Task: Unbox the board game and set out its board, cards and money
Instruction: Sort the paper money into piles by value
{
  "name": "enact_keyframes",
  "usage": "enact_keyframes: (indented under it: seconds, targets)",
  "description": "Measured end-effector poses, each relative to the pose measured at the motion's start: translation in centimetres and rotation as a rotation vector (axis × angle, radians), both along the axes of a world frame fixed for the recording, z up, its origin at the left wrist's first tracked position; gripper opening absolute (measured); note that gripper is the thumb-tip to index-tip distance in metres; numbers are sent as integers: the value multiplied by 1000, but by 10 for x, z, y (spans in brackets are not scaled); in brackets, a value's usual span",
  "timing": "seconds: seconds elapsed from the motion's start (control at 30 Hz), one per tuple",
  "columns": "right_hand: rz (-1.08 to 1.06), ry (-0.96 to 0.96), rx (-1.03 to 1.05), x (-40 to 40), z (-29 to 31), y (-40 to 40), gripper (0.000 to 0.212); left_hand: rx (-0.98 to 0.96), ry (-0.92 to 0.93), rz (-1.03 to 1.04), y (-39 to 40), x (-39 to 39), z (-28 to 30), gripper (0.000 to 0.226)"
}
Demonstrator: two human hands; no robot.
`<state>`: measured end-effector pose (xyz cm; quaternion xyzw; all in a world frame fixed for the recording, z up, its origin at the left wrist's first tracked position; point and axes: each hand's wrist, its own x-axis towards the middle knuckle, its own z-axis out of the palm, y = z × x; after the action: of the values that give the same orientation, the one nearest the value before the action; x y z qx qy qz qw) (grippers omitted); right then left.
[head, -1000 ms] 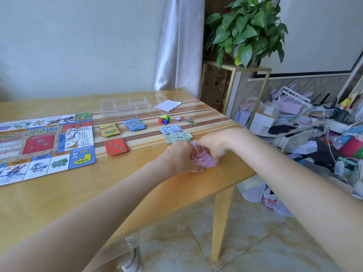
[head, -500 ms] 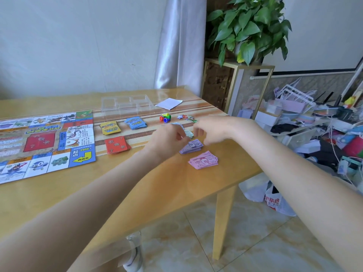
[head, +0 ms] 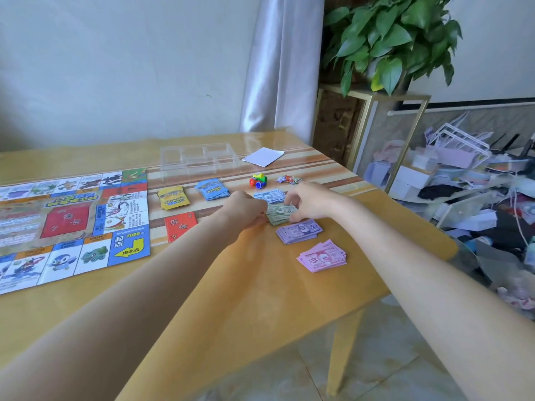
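From the head camera, the board [head: 72, 221] lies flat at the left of the tabletop [head: 231, 285], with yellow cards [head: 173, 197], blue cards [head: 212, 189] and red cards [head: 180, 226] in separate stacks just beside it. The money is being sorted: blue notes [head: 270, 195] farthest out, then green notes [head: 280, 214], purple notes [head: 299, 230] and pink notes [head: 322, 256] nearest the edge. Both hands are at the green stack. The left hand [head: 246, 209] is curled at its left end; the right hand [head: 307, 201] bends its fingers over the right end, seemingly pinching it. I'd say they are squaring that pile. Next it needs setting down neat, in line with the others. Pawns [head: 257, 180] and the empty tray [head: 198, 157] sit beyond.
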<state>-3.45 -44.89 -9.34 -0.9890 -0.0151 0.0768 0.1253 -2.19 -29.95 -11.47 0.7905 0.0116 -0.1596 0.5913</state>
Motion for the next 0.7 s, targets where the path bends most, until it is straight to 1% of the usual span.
enact_keyframes:
  seconds: [0.1,0.17,0.23,0.3,0.4,0.5,0.6,0.7]
  targets:
    - [39,13,-19,3,4,0,46,14,-9,-24,-2,1,2,5]
    - [58,39,-33,5,7,0,50,37,-35,-22,1,1,5,9]
    - [73,71,-62,7,10,1,53,100,-84,-41,5,1,6,8]
    - [87,100,-86,9,11,2,54,215,-169,-108,6,0,4,19]
    - [106,115,-98,11,12,3,55,476,-384,-236,2,-1,-2,38]
    - [117,111,-93,11,12,2,53,659,-500,-288,-3,3,-8,53]
    - [137,129,-91,11,13,1,51,781,-552,-305,-6,5,-9,51]
    - [161,120,-123,11,13,1,50,834,-575,-331,-10,4,-8,48]
